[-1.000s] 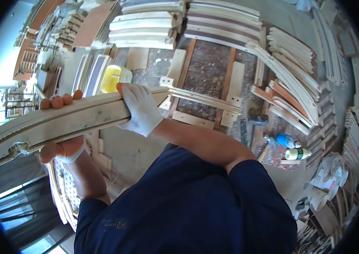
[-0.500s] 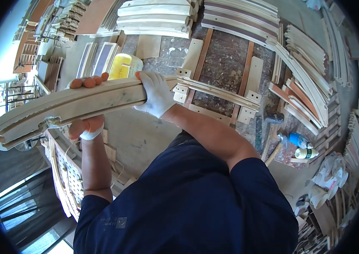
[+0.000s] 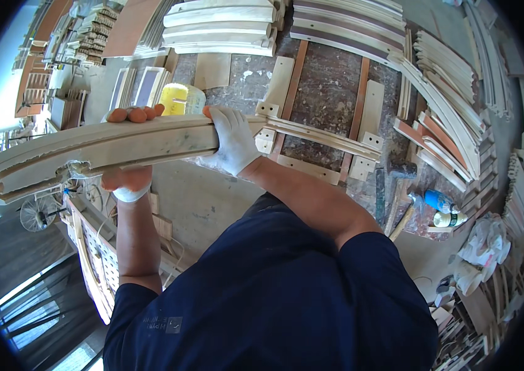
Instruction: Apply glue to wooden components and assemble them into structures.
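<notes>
A pale, curved wooden rail [image 3: 151, 141] with grooved edges stretches across the left side, its free end tilted out beyond the bench. Near that end, its lower edge has a rough, chipped notch [image 3: 76, 169]. My left hand [image 3: 127, 180] wraps around the rail from below, fingertips showing over the far edge. Close to the other end, my right hand [image 3: 235, 141] grips it, in a white glove with orange fingertips. That end meets slim wooden strips [image 3: 324, 137] on the bench, beside drilled wooden blocks [image 3: 267, 109]. How rail and strips touch is hidden behind my right hand.
On the stained bench [image 3: 321, 86] stands a tub of yellow liquid [image 3: 178, 99]. Stacks of curved boards [image 3: 219, 28] lie behind. A hammer [image 3: 403, 169], a blue bottle [image 3: 439, 201] and a pale bottle [image 3: 449, 219] sit at right. A fan [image 3: 38, 212] stands left.
The rail's free end has risen slightly in the picture, uncovering more of the fan. My right hand has shifted a little rightward; both hands keep their grip. The whole view has moved slightly.
</notes>
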A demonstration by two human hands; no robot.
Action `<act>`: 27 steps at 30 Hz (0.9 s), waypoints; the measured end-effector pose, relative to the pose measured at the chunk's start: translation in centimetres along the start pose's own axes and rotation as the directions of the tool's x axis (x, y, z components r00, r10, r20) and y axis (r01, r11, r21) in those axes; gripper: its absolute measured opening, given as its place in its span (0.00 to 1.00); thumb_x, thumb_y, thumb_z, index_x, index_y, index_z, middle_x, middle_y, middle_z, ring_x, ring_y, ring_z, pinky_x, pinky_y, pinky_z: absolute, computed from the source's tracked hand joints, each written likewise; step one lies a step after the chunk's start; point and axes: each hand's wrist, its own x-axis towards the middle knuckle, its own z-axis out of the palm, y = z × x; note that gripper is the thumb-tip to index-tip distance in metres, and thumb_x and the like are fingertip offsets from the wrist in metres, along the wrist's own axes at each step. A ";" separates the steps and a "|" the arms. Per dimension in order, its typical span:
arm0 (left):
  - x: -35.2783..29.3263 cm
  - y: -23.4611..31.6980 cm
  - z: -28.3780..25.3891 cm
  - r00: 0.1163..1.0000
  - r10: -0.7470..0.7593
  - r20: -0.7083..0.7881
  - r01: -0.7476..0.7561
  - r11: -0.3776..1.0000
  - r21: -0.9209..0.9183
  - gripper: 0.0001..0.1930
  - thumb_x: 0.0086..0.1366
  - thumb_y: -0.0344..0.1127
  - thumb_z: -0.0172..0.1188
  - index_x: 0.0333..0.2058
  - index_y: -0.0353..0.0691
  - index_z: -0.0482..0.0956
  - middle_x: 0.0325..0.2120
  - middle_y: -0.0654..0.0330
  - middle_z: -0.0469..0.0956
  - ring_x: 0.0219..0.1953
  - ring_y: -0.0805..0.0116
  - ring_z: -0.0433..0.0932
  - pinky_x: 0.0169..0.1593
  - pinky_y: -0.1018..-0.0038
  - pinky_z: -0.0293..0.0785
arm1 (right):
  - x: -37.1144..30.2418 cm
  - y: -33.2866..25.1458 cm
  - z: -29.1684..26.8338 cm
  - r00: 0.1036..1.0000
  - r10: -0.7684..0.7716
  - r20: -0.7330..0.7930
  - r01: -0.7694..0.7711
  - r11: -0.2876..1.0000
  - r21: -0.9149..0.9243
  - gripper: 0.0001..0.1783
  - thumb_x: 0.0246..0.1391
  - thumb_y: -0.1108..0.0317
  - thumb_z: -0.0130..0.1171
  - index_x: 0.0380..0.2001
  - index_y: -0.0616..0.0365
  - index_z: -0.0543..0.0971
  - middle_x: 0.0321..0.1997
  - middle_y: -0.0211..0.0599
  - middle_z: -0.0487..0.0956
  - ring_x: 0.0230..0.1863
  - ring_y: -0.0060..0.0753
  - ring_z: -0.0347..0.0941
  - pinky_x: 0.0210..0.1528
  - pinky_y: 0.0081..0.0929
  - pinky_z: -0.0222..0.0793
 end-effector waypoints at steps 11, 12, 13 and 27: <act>2.4 -1.0 0.9 0.976 -0.069 -0.208 0.091 0.991 0.100 0.47 0.50 0.70 0.65 0.61 0.44 0.65 0.52 0.58 0.74 0.56 0.56 0.72 0.64 0.56 0.62 | 1.5 2.9 -0.1 0.996 0.031 0.087 -0.038 0.996 0.081 0.47 0.28 0.58 0.77 0.54 0.59 0.67 0.53 0.43 0.72 0.50 0.46 0.69 0.56 0.36 0.62; 2.7 -1.1 1.1 0.973 -0.074 -0.217 0.098 0.990 0.102 0.46 0.51 0.69 0.65 0.61 0.44 0.65 0.52 0.58 0.74 0.56 0.56 0.72 0.64 0.56 0.62 | 1.5 3.0 -0.3 0.995 0.041 0.094 -0.047 0.996 0.070 0.48 0.27 0.58 0.77 0.55 0.60 0.66 0.53 0.43 0.72 0.51 0.47 0.69 0.56 0.37 0.62; 2.9 -1.1 1.3 0.971 -0.079 -0.226 0.105 0.989 0.104 0.46 0.52 0.69 0.64 0.61 0.44 0.65 0.52 0.58 0.73 0.56 0.55 0.72 0.63 0.56 0.62 | 1.5 3.1 -0.5 0.994 0.051 0.100 -0.057 0.997 0.059 0.49 0.27 0.58 0.77 0.55 0.60 0.66 0.53 0.43 0.72 0.51 0.47 0.69 0.56 0.37 0.62; 4.0 -4.5 3.7 0.997 0.054 -0.052 -0.045 0.985 0.168 0.43 0.59 0.64 0.60 0.64 0.42 0.61 0.54 0.58 0.73 0.58 0.56 0.70 0.66 0.51 0.59 | -6.4 9.9 -15.9 0.947 0.321 -0.009 -0.313 0.917 -0.249 0.40 0.36 0.59 0.75 0.54 0.61 0.72 0.57 0.47 0.73 0.57 0.49 0.69 0.60 0.39 0.62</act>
